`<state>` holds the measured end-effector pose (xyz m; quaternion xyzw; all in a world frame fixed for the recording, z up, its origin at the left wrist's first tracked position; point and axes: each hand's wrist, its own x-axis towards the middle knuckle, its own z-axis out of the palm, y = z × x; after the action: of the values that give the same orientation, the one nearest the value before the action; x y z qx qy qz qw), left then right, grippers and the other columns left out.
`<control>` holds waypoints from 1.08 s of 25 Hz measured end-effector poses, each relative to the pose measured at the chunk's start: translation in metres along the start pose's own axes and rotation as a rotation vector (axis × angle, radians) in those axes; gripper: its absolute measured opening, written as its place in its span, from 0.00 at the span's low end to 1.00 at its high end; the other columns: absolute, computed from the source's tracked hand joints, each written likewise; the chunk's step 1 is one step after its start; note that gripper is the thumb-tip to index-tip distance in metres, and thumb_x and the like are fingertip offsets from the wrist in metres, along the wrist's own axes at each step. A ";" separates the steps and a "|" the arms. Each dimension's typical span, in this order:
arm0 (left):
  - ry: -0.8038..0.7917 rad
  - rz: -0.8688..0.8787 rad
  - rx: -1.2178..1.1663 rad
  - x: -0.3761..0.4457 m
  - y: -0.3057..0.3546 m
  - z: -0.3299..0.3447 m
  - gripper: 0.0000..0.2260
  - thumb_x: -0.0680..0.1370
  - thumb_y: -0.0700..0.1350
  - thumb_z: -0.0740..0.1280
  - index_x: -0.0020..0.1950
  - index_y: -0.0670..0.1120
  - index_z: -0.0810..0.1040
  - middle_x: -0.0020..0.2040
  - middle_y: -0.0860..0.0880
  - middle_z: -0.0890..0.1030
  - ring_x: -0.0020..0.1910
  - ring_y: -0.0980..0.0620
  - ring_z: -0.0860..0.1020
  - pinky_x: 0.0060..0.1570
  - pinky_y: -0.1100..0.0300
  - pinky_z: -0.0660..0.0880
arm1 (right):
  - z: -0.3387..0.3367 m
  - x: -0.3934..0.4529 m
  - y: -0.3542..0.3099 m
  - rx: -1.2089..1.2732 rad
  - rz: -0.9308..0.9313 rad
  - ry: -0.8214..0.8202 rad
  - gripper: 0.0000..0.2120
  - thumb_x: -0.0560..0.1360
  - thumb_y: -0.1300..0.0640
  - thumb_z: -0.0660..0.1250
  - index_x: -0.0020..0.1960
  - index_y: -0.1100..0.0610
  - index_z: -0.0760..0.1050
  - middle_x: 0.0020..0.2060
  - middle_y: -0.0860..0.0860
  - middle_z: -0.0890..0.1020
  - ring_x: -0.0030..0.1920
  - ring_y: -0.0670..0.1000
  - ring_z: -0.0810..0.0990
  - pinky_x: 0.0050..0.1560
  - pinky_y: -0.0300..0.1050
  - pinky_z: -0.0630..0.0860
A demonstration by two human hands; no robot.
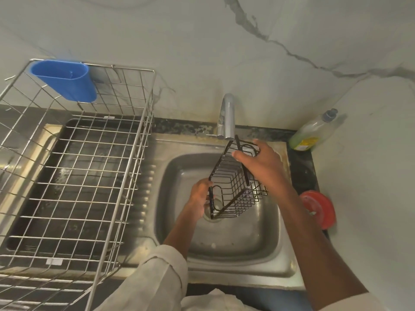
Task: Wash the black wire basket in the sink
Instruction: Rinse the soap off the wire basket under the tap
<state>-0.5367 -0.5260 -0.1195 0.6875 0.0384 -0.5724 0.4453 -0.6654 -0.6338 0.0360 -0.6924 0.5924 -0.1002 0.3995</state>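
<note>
The black wire basket [233, 187] hangs tilted over the steel sink [244, 248], its far end just under the chrome tap [227, 117]. My left hand [198, 194] grips the basket's near end, close to the drain. My right hand [261, 163] holds its far end near the spout, fingers wrapped over the rim. I cannot make out any water running from the tap.
A large steel wire dish rack [74, 176] fills the counter to the left, with a blue plastic cup holder [67, 80] hooked on its back edge. A dish soap bottle [313, 132] and a red round scrubber [320, 208] sit right of the sink.
</note>
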 end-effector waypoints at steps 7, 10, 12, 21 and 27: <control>0.188 -0.012 -0.045 0.005 -0.021 -0.034 0.08 0.84 0.42 0.63 0.61 0.44 0.78 0.47 0.39 0.85 0.38 0.46 0.80 0.34 0.55 0.76 | 0.014 0.006 -0.007 0.022 0.051 -0.150 0.44 0.60 0.21 0.69 0.70 0.43 0.76 0.61 0.46 0.83 0.52 0.50 0.84 0.37 0.49 0.86; 0.236 -0.015 -0.045 -0.002 -0.039 -0.042 0.08 0.82 0.39 0.62 0.59 0.40 0.77 0.43 0.40 0.82 0.33 0.48 0.78 0.27 0.57 0.74 | 0.019 0.002 -0.005 -0.015 0.052 -0.179 0.40 0.60 0.20 0.69 0.65 0.42 0.79 0.51 0.42 0.85 0.42 0.49 0.87 0.43 0.54 0.87; 0.249 -0.018 -0.066 -0.006 -0.048 -0.044 0.07 0.82 0.38 0.61 0.57 0.38 0.77 0.39 0.41 0.80 0.31 0.48 0.77 0.27 0.57 0.73 | 0.020 -0.002 0.000 0.002 0.066 -0.192 0.36 0.60 0.21 0.69 0.59 0.42 0.81 0.47 0.43 0.86 0.39 0.51 0.88 0.42 0.56 0.87; 0.134 0.028 -0.112 -0.012 -0.030 -0.063 0.10 0.83 0.45 0.68 0.61 0.41 0.80 0.35 0.47 0.82 0.30 0.51 0.76 0.32 0.58 0.73 | -0.009 -0.010 0.030 0.350 0.160 -0.164 0.19 0.75 0.36 0.70 0.55 0.51 0.83 0.50 0.50 0.85 0.49 0.52 0.82 0.38 0.44 0.76; -0.053 0.059 -0.241 -0.023 -0.015 -0.065 0.13 0.85 0.49 0.66 0.69 0.51 0.79 0.62 0.44 0.85 0.57 0.38 0.86 0.52 0.43 0.81 | -0.009 -0.011 0.025 0.474 0.200 -0.074 0.31 0.73 0.37 0.72 0.59 0.65 0.80 0.48 0.60 0.85 0.44 0.54 0.82 0.41 0.49 0.79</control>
<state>-0.5042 -0.4637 -0.1125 0.6144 0.0751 -0.5681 0.5423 -0.6923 -0.6275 0.0285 -0.5206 0.6030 -0.1706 0.5798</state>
